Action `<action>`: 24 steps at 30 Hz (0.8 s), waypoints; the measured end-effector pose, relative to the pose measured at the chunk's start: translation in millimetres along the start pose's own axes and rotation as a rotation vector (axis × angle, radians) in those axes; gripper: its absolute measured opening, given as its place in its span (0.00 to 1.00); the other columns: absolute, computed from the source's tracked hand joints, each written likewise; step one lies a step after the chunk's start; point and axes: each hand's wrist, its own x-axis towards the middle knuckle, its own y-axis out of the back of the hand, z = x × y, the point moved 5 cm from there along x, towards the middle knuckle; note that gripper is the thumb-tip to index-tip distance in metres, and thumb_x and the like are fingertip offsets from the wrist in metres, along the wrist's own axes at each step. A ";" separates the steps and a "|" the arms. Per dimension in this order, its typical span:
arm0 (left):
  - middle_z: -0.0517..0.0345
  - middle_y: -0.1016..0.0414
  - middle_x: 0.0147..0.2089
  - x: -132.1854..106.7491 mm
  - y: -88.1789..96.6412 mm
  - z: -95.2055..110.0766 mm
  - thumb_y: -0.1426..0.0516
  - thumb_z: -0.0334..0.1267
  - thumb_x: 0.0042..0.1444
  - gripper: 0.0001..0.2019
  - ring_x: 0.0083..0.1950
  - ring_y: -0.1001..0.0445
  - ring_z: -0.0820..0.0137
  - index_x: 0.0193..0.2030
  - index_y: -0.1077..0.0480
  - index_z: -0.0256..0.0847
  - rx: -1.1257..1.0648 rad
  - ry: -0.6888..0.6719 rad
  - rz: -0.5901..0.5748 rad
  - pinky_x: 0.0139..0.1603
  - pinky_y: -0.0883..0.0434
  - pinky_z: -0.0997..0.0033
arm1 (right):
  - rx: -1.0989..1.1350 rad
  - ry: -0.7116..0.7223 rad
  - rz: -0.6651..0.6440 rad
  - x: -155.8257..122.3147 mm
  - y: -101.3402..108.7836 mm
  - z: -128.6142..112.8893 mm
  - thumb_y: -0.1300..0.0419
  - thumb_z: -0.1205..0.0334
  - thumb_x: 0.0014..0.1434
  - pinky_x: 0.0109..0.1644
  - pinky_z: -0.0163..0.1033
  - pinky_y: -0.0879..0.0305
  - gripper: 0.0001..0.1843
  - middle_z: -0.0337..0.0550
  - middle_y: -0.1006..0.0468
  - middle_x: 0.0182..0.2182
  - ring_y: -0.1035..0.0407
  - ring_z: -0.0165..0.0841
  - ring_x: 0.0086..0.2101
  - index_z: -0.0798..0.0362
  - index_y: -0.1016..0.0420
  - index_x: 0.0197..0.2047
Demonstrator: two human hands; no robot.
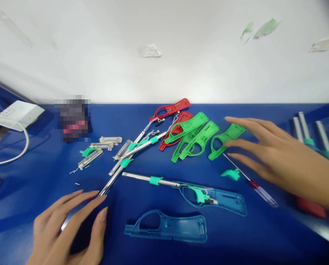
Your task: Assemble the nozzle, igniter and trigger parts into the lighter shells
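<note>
My left hand (67, 228) is open at the lower left, fingers apart, its fingertips at the near end of a metal lighter tube (115, 182). Whether they touch it I cannot tell. Spread open, my right hand (280, 158) reaches over a green lighter shell half (222, 141), partly covering it. Below its fingers are a screwdriver (263, 194) with a clear and red handle and a teal trigger piece (232, 174). In front, a blue shell half (227, 200) holds a metal tube (142, 178), a trigger and wires. An unfilled blue half (178, 226) lies nearer.
Green shell halves (200, 138) and red ones (178, 106) overlap at centre back. Clear fuel tanks (91, 158) and tiny pins lie left, near a pixelated dark object (74, 119). A white box (19, 115) with a cable stands far left; more tubes (323, 136) lie far right.
</note>
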 end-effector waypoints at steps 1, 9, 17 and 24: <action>0.49 0.08 0.63 -1.4 -0.5 -2.1 0.27 0.20 0.73 0.25 0.64 0.10 0.44 0.69 0.11 0.49 -0.001 -0.005 -0.004 0.62 0.20 0.35 | 0.006 -0.016 0.009 -1.5 2.5 -3.1 0.50 0.41 0.98 0.65 0.84 0.06 0.33 0.65 0.28 0.88 0.20 0.73 0.78 0.48 0.05 0.64; 0.52 0.04 0.60 -2.6 -1.5 -10.1 0.25 0.31 0.74 0.20 0.60 0.06 0.43 0.68 0.09 0.53 0.040 -0.007 -0.029 0.59 0.15 0.36 | 0.059 -0.054 0.024 -19.9 11.3 -34.2 0.48 0.40 0.97 0.63 0.81 0.04 0.31 0.57 0.31 0.91 0.21 0.69 0.78 0.43 0.06 0.55; 0.58 0.02 0.62 81.5 -34.1 70.6 0.26 0.58 0.77 0.14 0.72 0.06 0.42 0.63 0.08 0.60 -0.092 0.035 -0.067 0.69 0.05 0.33 | 0.141 -0.136 0.059 -15.5 12.6 -43.3 0.45 0.43 0.97 0.67 0.69 0.10 0.21 0.48 0.11 0.74 0.15 0.58 0.71 0.41 0.12 0.59; 0.59 0.03 0.59 30.6 -8.1 25.3 0.27 0.44 0.79 0.12 0.64 0.05 0.46 0.65 0.10 0.60 -0.003 0.059 -0.014 0.63 0.08 0.35 | 0.128 -0.292 0.198 -22.5 21.1 -51.5 0.37 0.48 0.96 0.63 0.55 0.15 0.09 0.39 0.06 0.52 0.10 0.50 0.53 0.40 0.17 0.63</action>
